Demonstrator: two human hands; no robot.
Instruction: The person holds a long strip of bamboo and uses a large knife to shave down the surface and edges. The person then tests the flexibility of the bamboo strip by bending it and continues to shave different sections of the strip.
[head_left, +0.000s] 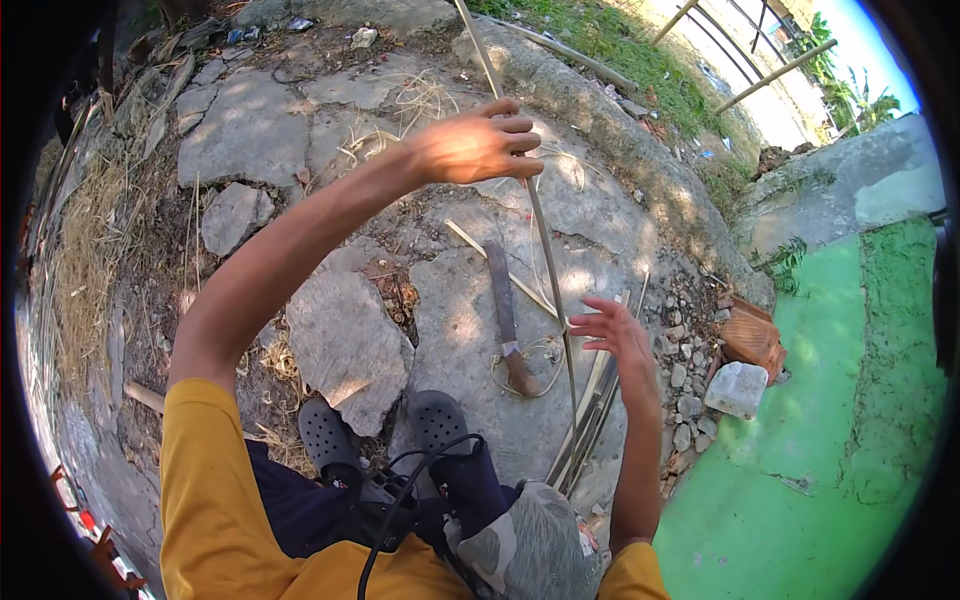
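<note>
My left hand point(482, 146) is raised at upper centre, its fingers wrapped round a long thin strip point(543, 232) that looks like split bamboo. The strip slants from the top edge down toward the right of my feet. Beside its lower part, my right hand point(622, 345) is open, fingers stretched toward it; whether they touch it I cannot tell. A machete point(501, 290) with a wooden handle lies on the stone between my feet and the strip. Under it crosses a short pale stick point(500, 266). More thin strips point(598, 405) lie in a bundle below my right hand.
A loose stone slab point(350, 345) rests before my dark clogs point(437, 420). To the right are gravel point(684, 405), a broken orange brick point(752, 336), a white block point(738, 389) and a green wall point(800, 470). Pale shavings point(425, 100) lie beyond my left hand.
</note>
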